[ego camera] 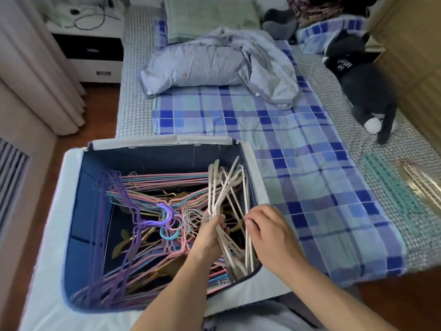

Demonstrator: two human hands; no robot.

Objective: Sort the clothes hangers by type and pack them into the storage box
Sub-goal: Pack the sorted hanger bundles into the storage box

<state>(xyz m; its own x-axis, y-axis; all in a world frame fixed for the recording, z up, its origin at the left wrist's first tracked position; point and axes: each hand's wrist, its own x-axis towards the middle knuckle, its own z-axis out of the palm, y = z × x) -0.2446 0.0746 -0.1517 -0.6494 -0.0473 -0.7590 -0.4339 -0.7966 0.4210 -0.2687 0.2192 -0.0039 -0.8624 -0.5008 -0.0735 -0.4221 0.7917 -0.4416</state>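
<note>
The storage box [152,154] stands open on the floor, its right rim against the bed [310,163]. Coloured wire hangers [143,192] fill its left and middle; a bundle of white hangers [226,185] stands tilted along the right wall. The left hand [210,237] grips that bundle near its hooks, fingers curled round it. The right hand [269,230] sits just beside it over the box's right rim, fingers bent onto the white wires. A dark gap shows low in the box's middle. Green hangers [391,187] and gold hangers [422,180] lie on the bed's right edge, well apart.
</note>
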